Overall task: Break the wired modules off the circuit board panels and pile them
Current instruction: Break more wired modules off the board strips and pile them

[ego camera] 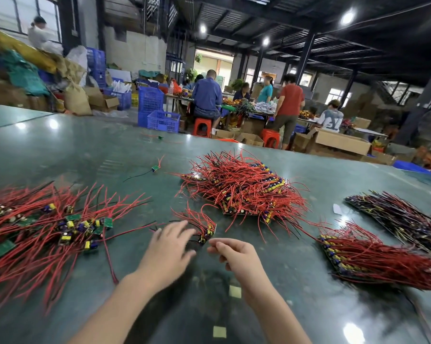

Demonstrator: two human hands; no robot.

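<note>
Reaching over a green counter [284, 281] toward a small wired module strip [207, 231] at twelve o'clock, long axis near to far, left hand [168, 247] open and nearer, right hand [234, 254] loosely curled, empty, finished pile [48, 229] at nine o'clock.

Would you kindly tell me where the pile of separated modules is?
Head view: the pile of separated modules lies on the table's left side, just left of the left hand.
</note>
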